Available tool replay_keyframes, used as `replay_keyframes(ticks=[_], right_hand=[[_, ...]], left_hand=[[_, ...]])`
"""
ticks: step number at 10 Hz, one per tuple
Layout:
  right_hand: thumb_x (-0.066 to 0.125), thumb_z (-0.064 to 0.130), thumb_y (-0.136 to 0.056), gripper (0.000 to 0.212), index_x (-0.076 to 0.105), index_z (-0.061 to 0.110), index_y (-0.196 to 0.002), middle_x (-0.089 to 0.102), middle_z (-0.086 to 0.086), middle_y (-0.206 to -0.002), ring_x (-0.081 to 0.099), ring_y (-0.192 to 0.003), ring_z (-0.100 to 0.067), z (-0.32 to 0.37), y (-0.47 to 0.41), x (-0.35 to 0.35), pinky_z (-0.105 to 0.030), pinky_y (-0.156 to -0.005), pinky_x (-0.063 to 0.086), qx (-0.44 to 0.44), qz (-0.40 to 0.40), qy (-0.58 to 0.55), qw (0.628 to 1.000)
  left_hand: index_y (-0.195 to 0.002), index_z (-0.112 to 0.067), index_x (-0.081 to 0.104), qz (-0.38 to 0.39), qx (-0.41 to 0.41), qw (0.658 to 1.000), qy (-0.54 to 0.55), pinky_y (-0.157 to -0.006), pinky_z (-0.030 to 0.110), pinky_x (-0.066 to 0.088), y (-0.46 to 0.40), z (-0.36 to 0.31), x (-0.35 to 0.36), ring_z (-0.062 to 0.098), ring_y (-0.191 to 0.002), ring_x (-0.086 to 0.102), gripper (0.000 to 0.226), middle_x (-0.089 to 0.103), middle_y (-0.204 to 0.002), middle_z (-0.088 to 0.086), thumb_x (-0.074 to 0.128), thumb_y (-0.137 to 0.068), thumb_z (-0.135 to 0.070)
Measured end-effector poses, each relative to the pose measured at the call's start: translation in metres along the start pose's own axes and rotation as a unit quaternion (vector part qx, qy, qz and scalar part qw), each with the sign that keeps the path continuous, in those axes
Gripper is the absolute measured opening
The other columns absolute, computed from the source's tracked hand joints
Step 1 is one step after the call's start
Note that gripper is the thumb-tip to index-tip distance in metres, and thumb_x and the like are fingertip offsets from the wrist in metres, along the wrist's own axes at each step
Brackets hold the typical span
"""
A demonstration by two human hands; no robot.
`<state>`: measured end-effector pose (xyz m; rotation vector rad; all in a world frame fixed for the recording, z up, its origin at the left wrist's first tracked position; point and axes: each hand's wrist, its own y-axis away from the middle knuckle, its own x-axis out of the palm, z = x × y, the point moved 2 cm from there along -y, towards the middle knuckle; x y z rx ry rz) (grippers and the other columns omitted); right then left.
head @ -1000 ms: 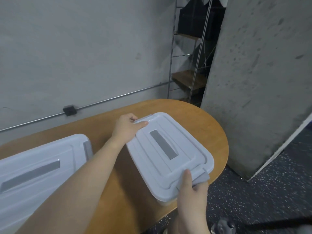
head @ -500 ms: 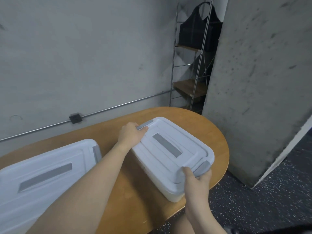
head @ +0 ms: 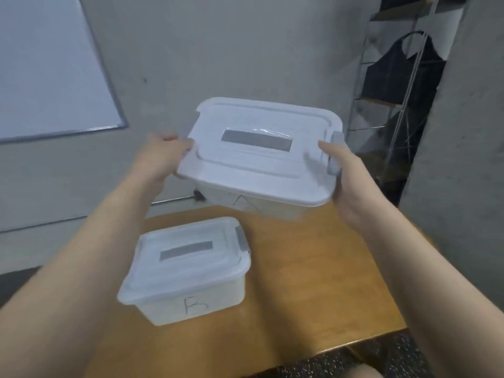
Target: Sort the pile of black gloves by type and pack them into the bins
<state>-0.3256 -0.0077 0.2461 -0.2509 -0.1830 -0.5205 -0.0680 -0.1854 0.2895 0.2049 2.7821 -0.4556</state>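
Note:
I hold a white lidded plastic bin [head: 261, 156] in the air above the wooden table [head: 313, 282]. My left hand [head: 161, 154] grips its left end and my right hand [head: 343, 173] grips its right end by the grey latch. A hand-drawn mark shows on its front wall. A second white lidded bin [head: 188, 268], marked with a letter B on its front, stands on the table below and to the left. Both lids are closed. No gloves are in view.
A whiteboard [head: 49, 66] hangs on the grey wall at the upper left. A metal wire shelf [head: 395, 105] with a black bag stands at the right beside a concrete pillar [head: 469, 159]. The table's near edge borders speckled dark floor.
The bin that rested on the table's right end is now lifted off it and turned square to me. The view has swung left, showing the whiteboard.

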Motion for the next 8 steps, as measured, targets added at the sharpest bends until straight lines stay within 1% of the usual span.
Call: replay_keyframes(ticks=[1, 2, 3, 4, 5, 6, 7, 8], right_hand=[[0.062, 0.036, -0.097, 0.045, 0.057, 0.026, -0.141, 0.073, 0.004, -0.127, 0.07, -0.117, -0.02, -0.012, -0.013, 0.046, -0.043, -0.104, 0.052, 0.041, 0.095, 0.021, 0.994], [0.066, 0.033, -0.095, 0.039, 0.064, 0.02, -0.132, 0.076, -0.002, -0.119, 0.07, -0.115, -0.026, -0.044, -0.018, 0.087, -0.048, -0.108, 0.051, 0.111, 0.155, 0.112, 0.975], [0.069, 0.028, -0.095, 0.04, 0.064, 0.016, -0.132, 0.075, -0.007, -0.12, 0.072, -0.11, -0.027, -0.078, -0.019, 0.111, -0.042, -0.096, 0.055, 0.176, 0.168, 0.146, 0.959], [0.069, 0.026, -0.096, 0.041, 0.061, 0.015, -0.134, 0.075, -0.008, -0.121, 0.072, -0.094, -0.023, -0.093, -0.023, 0.123, -0.037, -0.08, 0.058, 0.198, 0.176, 0.131, 0.956], [0.068, 0.026, -0.097, 0.035, 0.061, 0.013, -0.13, 0.074, -0.009, -0.113, 0.068, -0.093, -0.028, -0.095, -0.027, 0.136, -0.044, -0.087, 0.056, 0.194, 0.18, 0.15, 0.952], [0.066, 0.033, -0.099, 0.041, 0.058, 0.015, -0.135, 0.072, -0.004, -0.113, 0.069, -0.098, -0.027, -0.097, -0.034, 0.138, -0.041, -0.088, 0.056, 0.184, 0.184, 0.186, 0.947], [0.059, 0.062, -0.096, 0.08, 0.031, 0.021, -0.159, 0.057, 0.002, -0.144, 0.062, -0.123, -0.025, -0.091, -0.054, 0.132, -0.042, -0.1, 0.055, 0.176, 0.209, 0.252, 0.928], [0.042, 0.072, -0.096, 0.086, 0.018, 0.025, -0.164, 0.028, 0.005, -0.166, 0.034, -0.15, -0.023, -0.076, -0.088, 0.128, -0.041, -0.122, 0.03, 0.114, 0.176, 0.361, 0.909]], left_hand=[[-0.07, -0.013, 0.06, -0.079, -0.018, 0.995, -0.053, -0.056, 0.026, 0.035, 0.039, 0.013, -0.069, 0.015, -0.058, 0.046, 0.025, 0.052, -0.067, 0.003, 0.07, -0.077, -0.035], [-0.078, -0.004, 0.067, -0.104, -0.078, 0.987, -0.091, -0.054, 0.03, 0.038, 0.067, 0.05, -0.111, 0.02, -0.069, 0.049, 0.036, 0.054, -0.074, 0.01, 0.074, -0.076, -0.04], [-0.066, -0.011, 0.058, -0.091, -0.143, 0.974, -0.149, -0.06, 0.032, 0.042, 0.089, 0.09, -0.119, 0.025, -0.072, 0.055, 0.034, 0.054, -0.068, 0.011, 0.073, -0.09, -0.03], [-0.051, -0.018, 0.042, -0.118, -0.134, 0.972, -0.155, -0.063, 0.034, 0.037, 0.093, 0.11, -0.127, 0.025, -0.061, 0.046, 0.046, 0.04, -0.049, 0.0, 0.072, -0.08, -0.036], [-0.053, -0.016, 0.043, -0.121, -0.142, 0.964, -0.19, -0.063, 0.032, 0.043, 0.089, 0.112, -0.141, 0.029, -0.061, 0.055, 0.048, 0.045, -0.052, 0.004, 0.072, -0.088, -0.029], [-0.064, -0.009, 0.058, -0.079, -0.167, 0.966, -0.181, -0.068, 0.04, 0.062, 0.082, 0.114, -0.148, 0.032, -0.066, 0.069, 0.037, 0.061, -0.064, 0.009, 0.074, -0.09, -0.03], [-0.091, -0.004, 0.065, -0.008, -0.181, 0.932, -0.315, -0.063, 0.031, 0.046, 0.061, 0.106, -0.148, 0.029, -0.077, 0.064, 0.033, 0.064, -0.084, 0.012, 0.067, -0.092, -0.037], [-0.148, -0.006, 0.044, -0.019, -0.163, 0.924, -0.344, -0.091, 0.034, 0.044, 0.024, 0.084, -0.141, 0.034, -0.126, 0.056, 0.065, 0.058, -0.139, 0.016, 0.061, -0.097, -0.042]])
